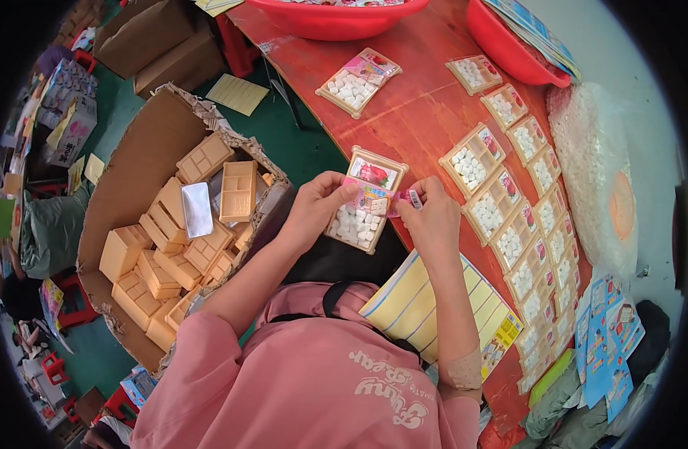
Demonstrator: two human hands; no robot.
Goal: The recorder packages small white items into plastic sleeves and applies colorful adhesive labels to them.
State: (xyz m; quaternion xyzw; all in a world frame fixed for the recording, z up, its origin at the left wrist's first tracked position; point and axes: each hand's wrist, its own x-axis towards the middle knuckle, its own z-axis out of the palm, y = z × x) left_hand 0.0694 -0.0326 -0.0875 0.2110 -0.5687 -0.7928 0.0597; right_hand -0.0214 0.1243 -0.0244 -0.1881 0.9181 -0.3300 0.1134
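My left hand (315, 208) is closed on a small beige plastic tray (381, 156), thumb on top, above my lap at the table's edge. White block-like pieces (356, 227) fill its near part, and a red-and-white printed packet (374, 173) lies in the far part. A pink printed paper band (365, 193) crosses the tray's middle. Its right end, with a barcode patch, is pinched between the fingers of my right hand (433, 224). Whether the band passes under the tray is hidden.
On the red table (404, 97), rows of filled trays (471, 165) run along the right; a banded tray (359, 82) lies farther off. Red basins (336, 19) stand at the back. A carton (127, 172) of beige trays is at my left. A yellow printed sheet (441, 299) lies under my right forearm.
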